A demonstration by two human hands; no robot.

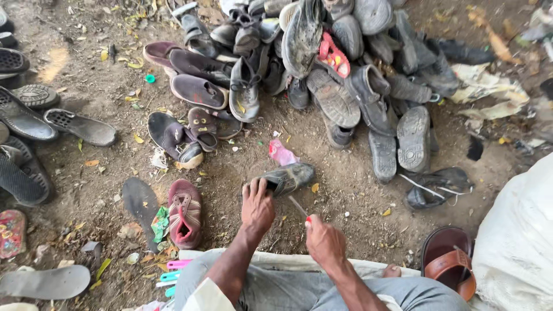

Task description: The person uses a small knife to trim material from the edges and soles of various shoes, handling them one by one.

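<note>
Basically everything is located off the grey shoe (288, 177), which lies on the dirt ground (345, 190) at centre frame, just below the big shoe pile (328, 69).

Far left of the shoe: black soles (23, 121) in a loose row along the frame edge, a patterned sandal (11, 232) below them, a pale sole (45, 282) at the bottom corner.

Left of the shoe, nearer: a flat dark insole (140, 201) and a maroon shoe (185, 212) side by side, green scrap (161, 223) between them. Up-left of the shoe: a dark pair (181, 135), touching each other.

Left hand (257, 206): fingers curled over the shoe's near end, gripping it and pinning it down. Forearm runs down to the bottom edge.

Pink scrap (281, 153) sits just above the shoe, between it and the pile.

Right hand (324, 242): down-right of the shoe, closed in a fist round a tool (299, 207) with a red handle end. Thin shaft points up-left at the shoe; tip is near the shoe, contact can't be confirmed.

Right of the shoe: a black shoe (438, 185) with loose laces, well apart. Further down-right: a brown sandal (449, 260), then a white sack (515, 236) at the frame edge.

Below the shoe: grey trousers (276, 288) of the seated person.
</note>
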